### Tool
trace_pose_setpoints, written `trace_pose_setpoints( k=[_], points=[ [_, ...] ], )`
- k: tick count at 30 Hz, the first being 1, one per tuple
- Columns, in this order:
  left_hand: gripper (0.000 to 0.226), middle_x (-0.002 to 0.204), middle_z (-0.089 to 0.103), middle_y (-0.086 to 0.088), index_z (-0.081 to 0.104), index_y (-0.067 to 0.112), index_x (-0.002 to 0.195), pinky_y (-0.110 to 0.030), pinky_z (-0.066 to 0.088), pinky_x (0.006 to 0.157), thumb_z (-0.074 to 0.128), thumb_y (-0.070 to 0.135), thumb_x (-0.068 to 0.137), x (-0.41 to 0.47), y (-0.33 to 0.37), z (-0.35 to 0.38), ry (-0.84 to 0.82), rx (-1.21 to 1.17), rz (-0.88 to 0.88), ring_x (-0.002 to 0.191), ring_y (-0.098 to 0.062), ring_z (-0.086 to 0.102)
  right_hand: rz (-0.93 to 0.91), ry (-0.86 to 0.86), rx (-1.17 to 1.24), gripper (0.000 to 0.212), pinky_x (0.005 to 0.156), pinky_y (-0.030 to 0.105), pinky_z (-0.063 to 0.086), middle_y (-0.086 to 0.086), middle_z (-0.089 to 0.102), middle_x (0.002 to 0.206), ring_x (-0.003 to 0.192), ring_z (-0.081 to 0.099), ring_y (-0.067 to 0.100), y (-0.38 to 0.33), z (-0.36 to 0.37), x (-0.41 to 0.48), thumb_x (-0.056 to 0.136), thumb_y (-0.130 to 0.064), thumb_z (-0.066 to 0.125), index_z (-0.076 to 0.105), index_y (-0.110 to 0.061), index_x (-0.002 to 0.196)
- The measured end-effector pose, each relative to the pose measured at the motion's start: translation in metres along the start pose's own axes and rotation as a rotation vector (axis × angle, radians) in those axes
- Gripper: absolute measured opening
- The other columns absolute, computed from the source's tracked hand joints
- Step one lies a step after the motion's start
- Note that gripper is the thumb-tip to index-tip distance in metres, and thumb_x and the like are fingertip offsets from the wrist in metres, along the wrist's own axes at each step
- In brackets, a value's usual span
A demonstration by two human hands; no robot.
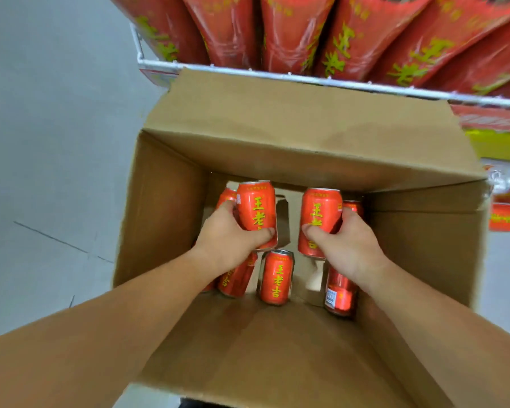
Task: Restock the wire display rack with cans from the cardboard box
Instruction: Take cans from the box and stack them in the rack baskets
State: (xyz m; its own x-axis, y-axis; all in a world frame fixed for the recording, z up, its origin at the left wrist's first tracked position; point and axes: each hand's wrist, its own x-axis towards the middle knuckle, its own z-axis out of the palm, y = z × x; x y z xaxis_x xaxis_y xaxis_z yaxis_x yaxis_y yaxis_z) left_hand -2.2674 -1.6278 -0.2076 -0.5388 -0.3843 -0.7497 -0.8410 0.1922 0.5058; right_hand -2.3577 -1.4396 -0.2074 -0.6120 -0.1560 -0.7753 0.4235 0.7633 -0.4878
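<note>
Gaping open just before the wire display rack (306,79), the cardboard box (165,201) holds several red cans (340,293). Inside it, the left hand (227,240) grips one upright can (256,207) and the right hand (348,245) grips a second can (320,210); a third can (277,276) stands near both hands.

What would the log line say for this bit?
step: picking from cardboard box; left hand: grips left can; right hand: grips right can; loose cans: in box
</note>
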Motion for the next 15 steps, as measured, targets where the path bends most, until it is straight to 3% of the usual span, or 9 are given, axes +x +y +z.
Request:
trace_pose_setpoints(
  k=[5,8,12,15],
  points=[
    [0.066,0.105,0.069,0.008,0.054,0.027,0.118,-0.037,0.055,0.094,0.090,0.040,0.064,-0.072,0.053,-0.046,0.009,-0.050,0.052,0.097,-0.009,0.067,-0.065,0.050,0.014,0.038,0.061,0.021,0.040,-0.015,0.056,0.087,0.076,0.055,0.003,-0.056,-0.036,-0.078,0.082,-0.039,0.076,0.052,-0.026,0.108],
    [0.060,0.103,0.067,0.010,0.051,0.030,0.114,-0.033,0.054,0.090,0.089,0.033,0.068,-0.122,0.091,-0.078,0.020,-0.049,0.097,0.095,-0.008,0.066,-0.105,0.070,0.026,0.037,0.059,0.016,0.038,-0.015,0.059,0.086,0.074,0.054,-0.003,-0.094,-0.063,-0.130,0.081,-0.039,0.076,0.055,-0.024,0.107],
    [0.061,0.104,0.067,0.011,0.054,0.033,0.115,-0.032,0.055,0.089,0.091,0.035,0.066,-0.193,0.146,-0.129,0.002,-0.060,0.161,0.095,-0.008,0.067,-0.160,0.098,0.067,0.031,0.062,0.020,0.042,-0.012,0.062,0.090,0.078,0.058,0.000,-0.146,-0.107,-0.207,0.081,-0.040,0.075,0.055,-0.029,0.102],
    [0.053,0.097,0.066,0.016,0.051,0.037,0.104,-0.023,0.053,0.078,0.091,0.032,0.070,-0.253,0.194,-0.176,0.006,-0.051,0.237,0.088,-0.002,0.067,-0.199,0.148,0.101,0.030,0.066,0.026,0.044,-0.010,0.065,0.093,0.082,0.062,0.006,-0.188,-0.146,-0.267,0.082,-0.042,0.074,0.056,-0.029,0.102]
  ],
)
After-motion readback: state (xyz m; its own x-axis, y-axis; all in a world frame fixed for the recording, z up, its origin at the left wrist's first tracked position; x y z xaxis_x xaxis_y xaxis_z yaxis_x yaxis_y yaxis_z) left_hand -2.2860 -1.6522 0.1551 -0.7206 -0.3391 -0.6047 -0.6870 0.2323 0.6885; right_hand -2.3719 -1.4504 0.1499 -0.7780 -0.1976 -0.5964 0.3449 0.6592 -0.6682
